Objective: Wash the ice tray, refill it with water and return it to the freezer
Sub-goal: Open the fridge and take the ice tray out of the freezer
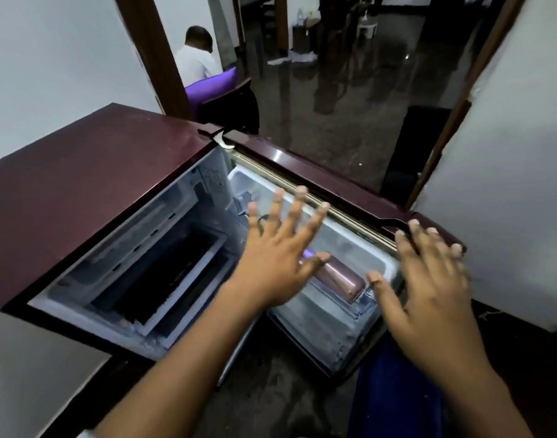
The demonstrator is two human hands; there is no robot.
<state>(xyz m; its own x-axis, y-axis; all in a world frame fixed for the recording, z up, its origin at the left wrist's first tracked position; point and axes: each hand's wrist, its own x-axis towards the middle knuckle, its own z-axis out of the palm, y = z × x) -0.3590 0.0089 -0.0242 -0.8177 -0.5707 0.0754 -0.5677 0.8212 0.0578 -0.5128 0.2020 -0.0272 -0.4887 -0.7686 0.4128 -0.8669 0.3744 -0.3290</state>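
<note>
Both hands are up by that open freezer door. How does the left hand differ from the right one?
The left hand spreads its fingers wide in front of the door's inner lining. The right hand has its fingers closer together, up at the maroon rim of the freezer door. The left hand partly covers the brown container in the door shelf, and the right hand lies beside it. Both hands are open, backs up, holding nothing.

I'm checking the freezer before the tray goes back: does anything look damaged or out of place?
A white fragment sticks out at the hinge corner of the dark maroon fridge top, as if chipped. A pinkish-brown cylindrical bottle seems to lie on its side in the open door shelf.
</note>
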